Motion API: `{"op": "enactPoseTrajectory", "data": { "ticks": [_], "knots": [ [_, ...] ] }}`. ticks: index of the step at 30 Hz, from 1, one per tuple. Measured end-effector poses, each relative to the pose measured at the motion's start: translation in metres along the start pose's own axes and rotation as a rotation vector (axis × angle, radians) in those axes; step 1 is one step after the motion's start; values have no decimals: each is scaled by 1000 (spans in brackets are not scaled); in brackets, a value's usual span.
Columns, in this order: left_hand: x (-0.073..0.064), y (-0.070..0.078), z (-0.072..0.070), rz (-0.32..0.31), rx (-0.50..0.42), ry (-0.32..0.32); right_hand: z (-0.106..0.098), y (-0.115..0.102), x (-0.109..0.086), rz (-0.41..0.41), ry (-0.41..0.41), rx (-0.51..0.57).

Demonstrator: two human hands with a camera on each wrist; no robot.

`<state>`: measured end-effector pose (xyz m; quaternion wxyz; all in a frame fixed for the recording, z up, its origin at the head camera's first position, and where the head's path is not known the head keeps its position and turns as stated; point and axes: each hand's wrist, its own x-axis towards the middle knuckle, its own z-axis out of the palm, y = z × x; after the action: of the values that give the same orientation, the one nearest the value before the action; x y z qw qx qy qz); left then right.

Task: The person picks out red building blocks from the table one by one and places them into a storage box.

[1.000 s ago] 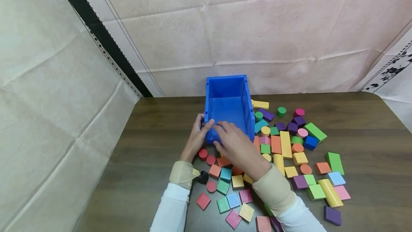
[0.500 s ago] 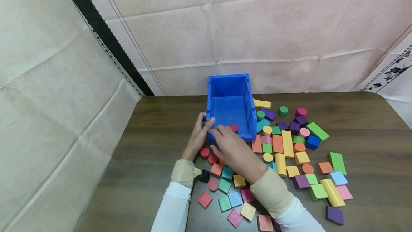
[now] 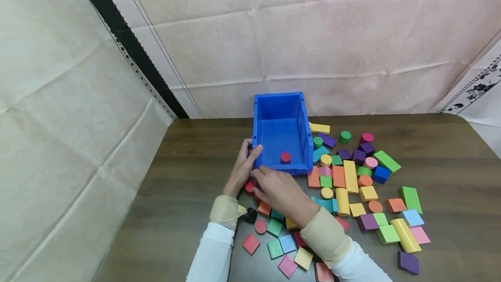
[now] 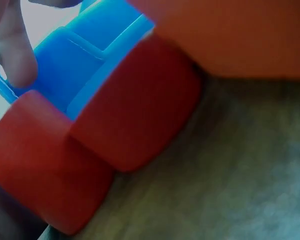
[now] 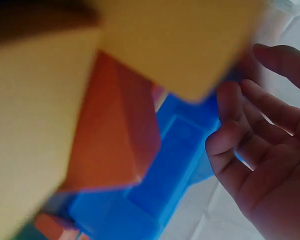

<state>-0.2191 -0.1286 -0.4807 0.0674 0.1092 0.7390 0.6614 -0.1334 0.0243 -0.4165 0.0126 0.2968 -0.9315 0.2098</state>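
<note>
A blue plastic bin (image 3: 279, 107) stands at the back of the table with a small red cylinder block (image 3: 285, 157) on its floor. My left hand (image 3: 239, 169) grips the bin's left side, thumb at the rim and fingers outside the wall. My right hand (image 3: 281, 191) hovers at the bin's front edge, over loose blocks. In the right wrist view its fingers (image 5: 227, 137) are loosely bent with nothing between them. Two red cylinders, one nearer the bin (image 4: 140, 100) and one at the left (image 4: 45, 160), lie close below my left hand.
Many coloured wooden blocks spread over the table (image 3: 188, 164) in front of the bin and to its right, including a long yellow block (image 3: 350, 176), a yellow cylinder (image 3: 405, 235) and a green block (image 3: 411, 199). Cloth (image 3: 352, 47) hangs behind the table.
My right hand has drawn back from inside the bin toward its front edge, uncovering the red cylinder block on the bin floor. My left hand keeps its grip on the bin.
</note>
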Motion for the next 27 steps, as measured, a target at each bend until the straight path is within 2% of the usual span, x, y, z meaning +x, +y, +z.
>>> {"op": "enactPoseTrajectory", "data": {
  "ticks": [5, 13, 23, 27],
  "knots": [
    [2, 2, 2, -4, -10, -5, 3, 3, -1, -14, 23, -31],
    [1, 3, 3, 1, -17, 10, 6, 3, 1, -21, 4, -46],
    [-2, -2, 1, -16, -22, 8, 17, 0, 1, -11, -83, -51],
    [0, -1, 1, -6, -23, 6, 19, -1, 2, -5, -86, -64]
  ]
}}
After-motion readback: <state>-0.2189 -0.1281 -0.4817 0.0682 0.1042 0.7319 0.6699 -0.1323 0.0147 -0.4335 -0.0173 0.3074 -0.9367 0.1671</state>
